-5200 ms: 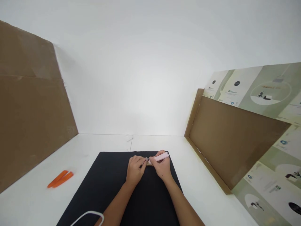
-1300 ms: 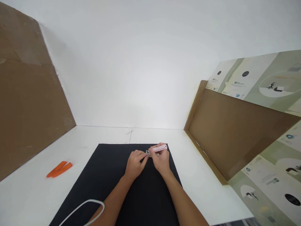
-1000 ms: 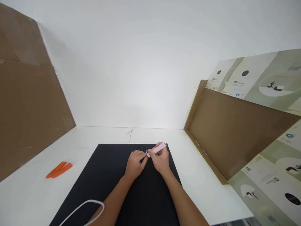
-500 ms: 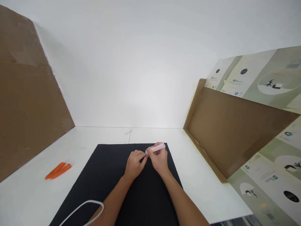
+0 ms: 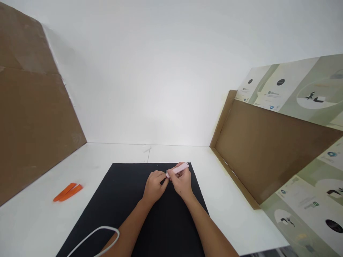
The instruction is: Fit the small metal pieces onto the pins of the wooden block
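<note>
My right hand (image 5: 182, 184) is closed around a slim, pale pink stick-like tool (image 5: 179, 169) with a rounded far end that has a small dark mark. The tool slants down to the left, its lower tip at my left fingertips. My left hand (image 5: 154, 185) is closed, thumb and fingers pinched together right beside that tip. Whatever lies between those fingers is too small and hidden to make out. Both hands are over the upper right part of a black mat (image 5: 128, 189).
Two long, tapered orange pieces (image 5: 68, 192) lie on the white table (image 5: 88, 164) left of the mat. A white cable (image 5: 103, 227) loops by my left forearm. Cardboard panels stand at left (image 5: 40, 114) and right (image 5: 268, 142), a white wall (image 5: 150, 71) behind.
My hands hold nearly the same pose, with the pink tool still between them. The whole view has shifted very slightly.
</note>
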Demonstrator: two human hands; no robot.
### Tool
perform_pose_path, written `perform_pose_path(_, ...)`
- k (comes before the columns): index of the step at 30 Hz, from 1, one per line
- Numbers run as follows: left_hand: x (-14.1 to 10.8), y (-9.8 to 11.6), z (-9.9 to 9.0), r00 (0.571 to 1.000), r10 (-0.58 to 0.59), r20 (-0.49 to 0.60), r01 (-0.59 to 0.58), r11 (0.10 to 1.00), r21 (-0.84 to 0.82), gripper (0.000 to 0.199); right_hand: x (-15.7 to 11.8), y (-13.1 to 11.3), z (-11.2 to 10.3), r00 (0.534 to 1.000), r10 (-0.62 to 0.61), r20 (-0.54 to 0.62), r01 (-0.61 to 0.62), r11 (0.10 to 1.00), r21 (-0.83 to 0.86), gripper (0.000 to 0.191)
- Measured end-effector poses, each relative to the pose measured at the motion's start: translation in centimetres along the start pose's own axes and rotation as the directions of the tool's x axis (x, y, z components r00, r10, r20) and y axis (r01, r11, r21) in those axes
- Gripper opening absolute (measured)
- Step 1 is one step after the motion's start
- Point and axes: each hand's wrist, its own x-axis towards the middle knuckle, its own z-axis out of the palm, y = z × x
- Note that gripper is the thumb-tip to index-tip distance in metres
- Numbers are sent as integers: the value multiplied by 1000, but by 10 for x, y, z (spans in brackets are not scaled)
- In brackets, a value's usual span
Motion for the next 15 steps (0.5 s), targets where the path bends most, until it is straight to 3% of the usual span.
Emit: perform_pose_path(15,0,0,1,1000,-5,6,5,1000,-7,18,3,0,-4,999,-15,-44,14,999,-31,33)
